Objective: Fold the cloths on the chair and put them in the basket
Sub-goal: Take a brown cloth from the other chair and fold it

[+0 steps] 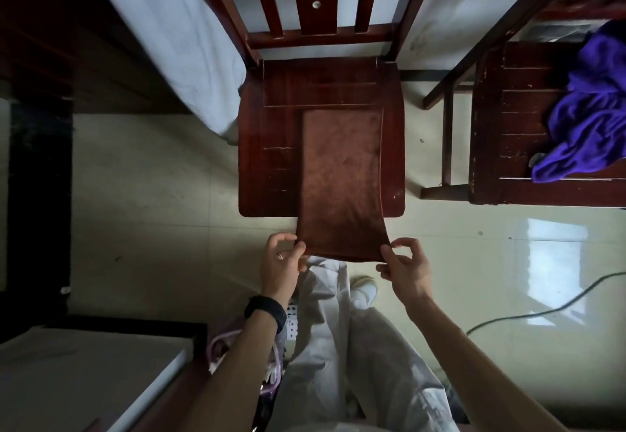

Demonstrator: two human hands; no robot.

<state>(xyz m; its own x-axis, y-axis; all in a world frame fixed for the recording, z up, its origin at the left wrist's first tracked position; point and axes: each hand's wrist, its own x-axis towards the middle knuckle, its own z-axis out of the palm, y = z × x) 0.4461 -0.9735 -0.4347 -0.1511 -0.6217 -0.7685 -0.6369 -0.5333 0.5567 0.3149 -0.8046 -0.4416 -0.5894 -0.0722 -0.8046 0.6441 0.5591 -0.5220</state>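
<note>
Both hands pinching: left hand (283,259) grasps the near-left corner of the brown cloth (342,174), right hand (404,264) grasps the near-right corner, thumb and forefinger on the hem, other fingers loosely curled. Cloth is plush, towel-like, and lies as one long narrow rectangle. Far part lies flat on the right half of the chair (271,127) seat; near end overhangs the front edge and is held up, slightly flared. Chair is dark red lacquered wood, grooved seat, slatted back. Second chair (508,110) to the right is the same wood with chipped edges and carries a crumpled purple cloth (589,110), unfolded. Pink looped rim under the left forearm looks like the basket (213,347); mostly hidden, contents unclear. Black wristband (266,311) on left wrist. Floor (152,194) is glossy pale tile.
</note>
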